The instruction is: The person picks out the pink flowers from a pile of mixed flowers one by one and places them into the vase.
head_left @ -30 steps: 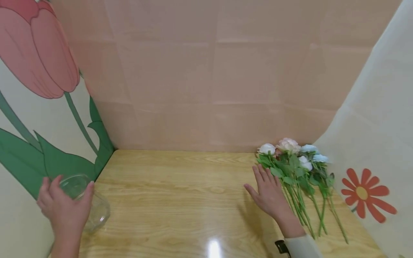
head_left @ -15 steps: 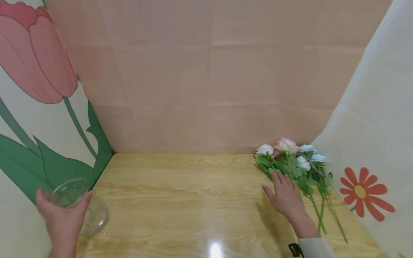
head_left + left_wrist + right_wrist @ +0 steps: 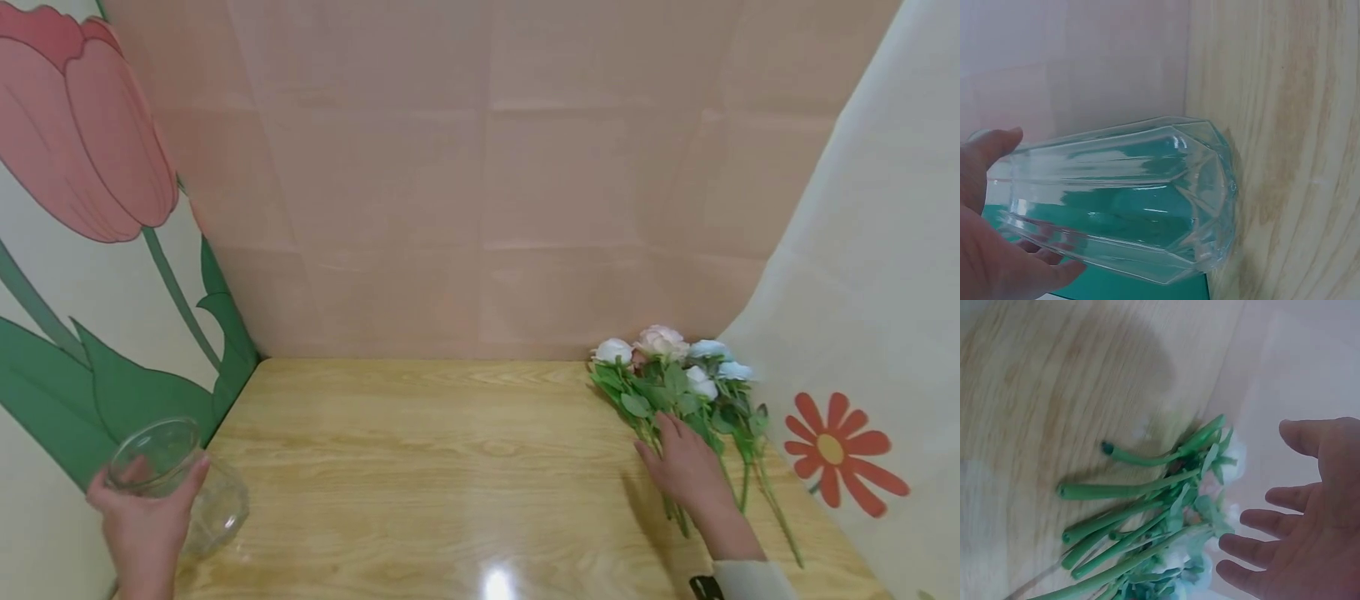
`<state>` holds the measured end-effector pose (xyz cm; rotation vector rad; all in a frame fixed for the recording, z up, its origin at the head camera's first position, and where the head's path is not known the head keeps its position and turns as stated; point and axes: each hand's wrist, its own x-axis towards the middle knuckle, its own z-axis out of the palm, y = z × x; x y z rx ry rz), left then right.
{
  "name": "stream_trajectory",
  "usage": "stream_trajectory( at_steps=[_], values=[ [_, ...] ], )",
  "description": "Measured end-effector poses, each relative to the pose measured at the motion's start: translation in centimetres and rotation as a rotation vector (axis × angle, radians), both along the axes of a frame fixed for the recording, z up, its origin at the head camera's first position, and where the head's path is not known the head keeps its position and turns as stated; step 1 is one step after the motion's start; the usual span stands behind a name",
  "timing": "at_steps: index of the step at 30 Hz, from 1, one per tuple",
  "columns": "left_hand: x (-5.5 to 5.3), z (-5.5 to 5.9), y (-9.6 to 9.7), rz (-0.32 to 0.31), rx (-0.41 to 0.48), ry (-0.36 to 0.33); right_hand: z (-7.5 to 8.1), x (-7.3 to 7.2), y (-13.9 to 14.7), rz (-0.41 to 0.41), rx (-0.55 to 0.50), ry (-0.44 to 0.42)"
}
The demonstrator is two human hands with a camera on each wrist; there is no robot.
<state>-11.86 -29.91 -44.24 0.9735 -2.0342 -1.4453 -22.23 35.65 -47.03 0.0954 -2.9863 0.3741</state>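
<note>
A clear faceted glass vase stands upright at the left of the wooden table. My left hand holds it near the rim, the thumb on one side and the fingers round the other, seen through the glass in the left wrist view. At the right lies a bunch of flowers with green stems, among them a pink bloom, white ones and pale blue ones. Over those stems hovers my right hand, its fingers extended and apart, with nothing in its grasp in the right wrist view.
The wooden table ends at a pinkish backdrop. A panel with a printed tulip borders the left side, close to the vase. On the right hangs a pale sheet with a red printed flower.
My left hand has closed in round the vase near its rim. The right hand has moved rightward and lower over the flower stems. The head view has shifted slightly.
</note>
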Motion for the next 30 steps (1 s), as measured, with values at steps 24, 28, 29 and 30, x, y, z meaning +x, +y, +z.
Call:
stream_trajectory(
  at_steps=[24,28,29,30],
  values=[
    [-0.2,-0.9,-0.5,-0.034,-0.104,0.013,-2.3,-2.7,5.0,-0.138,-0.079,-0.209],
    [-0.2,-1.1,-0.4,-0.038,-0.115,0.023,-2.8,-3.1,5.6,-0.133,-0.054,-0.250],
    [-0.2,-1.1,-0.4,-0.039,-0.116,0.021,-2.9,-3.3,5.7,-0.132,-0.047,-0.256],
    [-0.2,-1.0,-0.4,-0.040,-0.114,0.023,-3.0,-3.4,5.8,-0.130,-0.038,-0.262]
  ],
)
